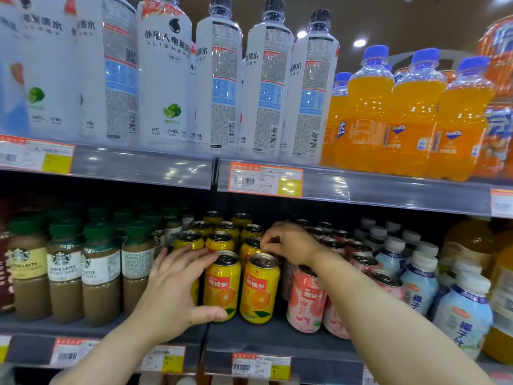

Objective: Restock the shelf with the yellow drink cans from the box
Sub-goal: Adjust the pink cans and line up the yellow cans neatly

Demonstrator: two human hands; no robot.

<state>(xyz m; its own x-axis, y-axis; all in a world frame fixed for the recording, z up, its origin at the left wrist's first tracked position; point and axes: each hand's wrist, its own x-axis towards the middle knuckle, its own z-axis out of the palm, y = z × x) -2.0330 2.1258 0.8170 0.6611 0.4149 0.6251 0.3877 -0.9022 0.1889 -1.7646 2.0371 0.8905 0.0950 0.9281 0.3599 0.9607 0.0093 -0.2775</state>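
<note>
Now left hand [177,284] gripping near-left can [222,287]; right hand [288,243] pinching rim of farther can [251,250] on shelf [266,337].

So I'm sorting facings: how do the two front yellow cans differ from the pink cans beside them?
The yellow cans show an orange fruit and red label block; the pink cans show peaches on a pale pink body. The left hand grips a front yellow can; no hand holds a pink can. Yellow sits left, pink right. Both are same-shaped, upright, pull-tab cans on one shelf.
</note>
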